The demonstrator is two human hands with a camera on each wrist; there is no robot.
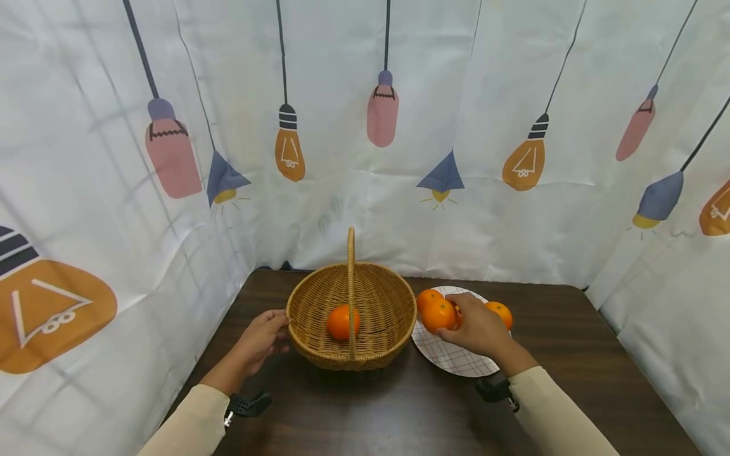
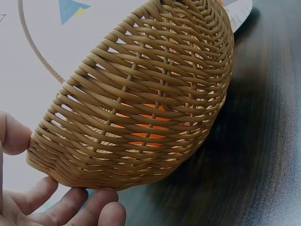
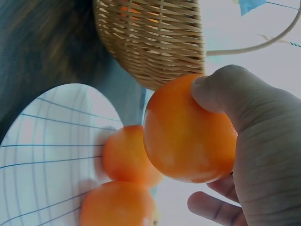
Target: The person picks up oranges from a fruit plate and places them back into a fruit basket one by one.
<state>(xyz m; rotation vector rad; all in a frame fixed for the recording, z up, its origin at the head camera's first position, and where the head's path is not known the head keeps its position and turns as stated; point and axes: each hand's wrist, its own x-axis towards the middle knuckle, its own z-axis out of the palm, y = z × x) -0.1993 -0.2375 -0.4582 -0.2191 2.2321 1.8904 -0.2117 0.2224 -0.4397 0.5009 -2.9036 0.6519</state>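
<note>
A woven wicker basket with a tall arched handle stands on the table, and one orange lies inside it. My left hand grips the basket's left rim, thumb at the edge and fingers against the outer wall. To the right of the basket, my right hand holds a smooth round orange between thumb and fingers, raised over the plate. Beneath it are other oranges on the white plate with thin crossing lines. Another orange sits by the plate's right edge, partly behind the hand.
The dark wooden table extends to both sides and toward me. Behind and beside it hangs a white curtain printed with lamps and bulbs. The basket's handle rises well above its rim, close to the plate.
</note>
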